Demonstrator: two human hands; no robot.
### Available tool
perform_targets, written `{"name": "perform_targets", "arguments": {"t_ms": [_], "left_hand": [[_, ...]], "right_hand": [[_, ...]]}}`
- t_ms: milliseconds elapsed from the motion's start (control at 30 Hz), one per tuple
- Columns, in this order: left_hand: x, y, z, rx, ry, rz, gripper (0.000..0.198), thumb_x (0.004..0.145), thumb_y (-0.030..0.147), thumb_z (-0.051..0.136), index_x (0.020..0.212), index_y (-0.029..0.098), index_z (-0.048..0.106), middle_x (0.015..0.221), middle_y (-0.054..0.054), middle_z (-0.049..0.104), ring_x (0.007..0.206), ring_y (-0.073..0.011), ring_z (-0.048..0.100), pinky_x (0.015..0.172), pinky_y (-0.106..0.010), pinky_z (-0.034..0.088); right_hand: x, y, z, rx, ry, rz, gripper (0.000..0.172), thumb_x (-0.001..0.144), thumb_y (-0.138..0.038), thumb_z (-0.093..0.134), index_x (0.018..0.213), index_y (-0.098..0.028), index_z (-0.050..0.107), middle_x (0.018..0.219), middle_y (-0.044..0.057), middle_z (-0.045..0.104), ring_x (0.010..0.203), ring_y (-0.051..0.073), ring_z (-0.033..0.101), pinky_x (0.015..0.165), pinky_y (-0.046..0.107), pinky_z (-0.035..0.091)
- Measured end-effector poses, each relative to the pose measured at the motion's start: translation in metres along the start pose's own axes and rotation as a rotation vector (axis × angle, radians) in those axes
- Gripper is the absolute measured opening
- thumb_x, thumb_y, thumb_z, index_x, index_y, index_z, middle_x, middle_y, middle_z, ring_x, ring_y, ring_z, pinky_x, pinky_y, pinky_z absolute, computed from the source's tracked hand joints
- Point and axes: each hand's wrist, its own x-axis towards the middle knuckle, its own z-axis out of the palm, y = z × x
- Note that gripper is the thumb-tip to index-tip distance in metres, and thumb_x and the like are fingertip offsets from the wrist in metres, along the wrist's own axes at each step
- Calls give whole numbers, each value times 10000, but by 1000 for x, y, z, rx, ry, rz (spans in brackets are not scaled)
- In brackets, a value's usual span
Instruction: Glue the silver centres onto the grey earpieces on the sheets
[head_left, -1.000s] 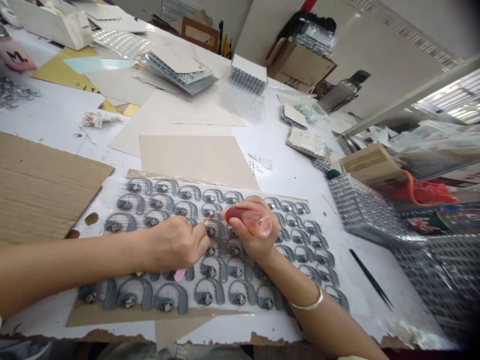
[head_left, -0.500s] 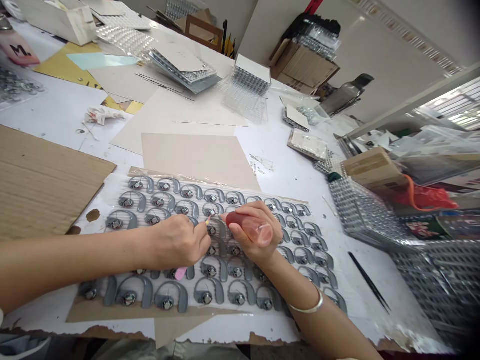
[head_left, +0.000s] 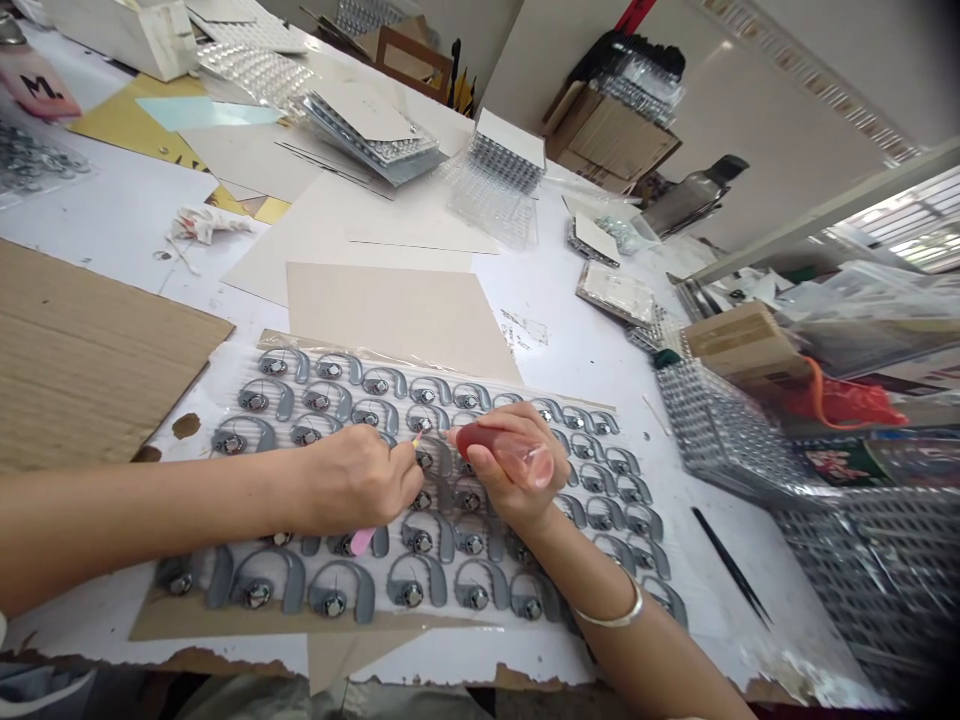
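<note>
My left hand (head_left: 367, 478) is closed in a pinch around a thin pink stick-like tool (head_left: 362, 543). Its flat pink end sticks out below the fist, and its yellowish tip points at a grey ear-hook earphone piece (head_left: 424, 420). Wrapped in my right hand (head_left: 529, 480) is a small clear bottle (head_left: 504, 452) with reddish liquid, tilted so its narrow end faces the same piece. Whether either tip touches the piece, I cannot tell. Several more such earphone pieces (head_left: 334, 600), with round metallic parts and thin wires, lie in rows on a film-covered board (head_left: 202, 625) beneath both hands.
Black tweezers (head_left: 731, 566) lie to the right, near stacked clear blister trays (head_left: 720, 430). Corrugated cardboard (head_left: 90, 360) covers the left side. Beyond the board are a beige card sheet (head_left: 390, 310), crumpled tissue (head_left: 206, 225) and a pink bottle marked M (head_left: 34, 80).
Both hands stay almost in place, still holding the tool and the bottle. The bottle has shifted very slightly right; the whole view has moved a little.
</note>
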Motion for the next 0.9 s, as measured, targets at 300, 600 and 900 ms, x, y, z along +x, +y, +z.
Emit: {"name": "perform_targets", "arguments": {"t_ms": [300, 600, 900], "left_hand": [[0, -2, 0, -6, 3, 2, 148, 799, 8, 426, 763, 105, 532, 636, -85, 606, 494, -184, 588, 383, -268, 477], [-3, -17, -1, -172, -204, -60, 110, 704, 63, 482, 774, 144, 503, 693, -59, 582, 452, -174, 506, 370, -290, 393], [-1, -36, -5, -461, -258, -217, 123, 769, 90, 513, 855, 162, 563, 722, -16, 610, 548, -142, 532, 477, -259, 341]], "right_hand": [[0, -2, 1, -7, -12, 16, 157, 782, -269, 665, 901, -180, 615, 771, 36, 604, 674, 155, 573, 583, 309, 489], [0, -2, 1, -12, -23, 12, 154, 783, -274, 659, 902, -187, 613, 757, 33, 606, 678, 159, 573, 583, 312, 490], [-1, -1, 2, 32, -27, 27, 147, 780, -253, 662, 907, -192, 620, 768, 26, 604, 688, 153, 571, 600, 308, 493]]}}
